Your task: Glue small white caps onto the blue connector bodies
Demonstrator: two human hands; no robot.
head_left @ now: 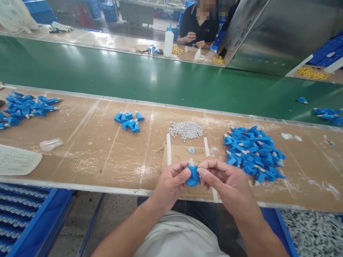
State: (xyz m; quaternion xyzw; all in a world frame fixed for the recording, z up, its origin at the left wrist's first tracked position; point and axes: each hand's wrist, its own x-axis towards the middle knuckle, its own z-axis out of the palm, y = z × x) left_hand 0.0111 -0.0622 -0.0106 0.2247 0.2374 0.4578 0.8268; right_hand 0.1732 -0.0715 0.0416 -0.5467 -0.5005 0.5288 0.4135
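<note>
Between my hands, above a cardboard pad, is a blue plastic part with a whitish tip pointing away from me. My left hand is closed around its left side, thumb on top. My right hand pinches a small whitish piece against the part's right side; the fingers hide most of that piece. Just beyond the pad lies a pile of small grey pieces. To the right is a large heap of similar blue parts, and a smaller group of blue parts lies to the left.
More blue parts lie far left, near a clear plastic tube and a paper sheet. A green conveyor belt crosses beyond the table. Across it, a person works near a white bottle. Blue crates flank me below.
</note>
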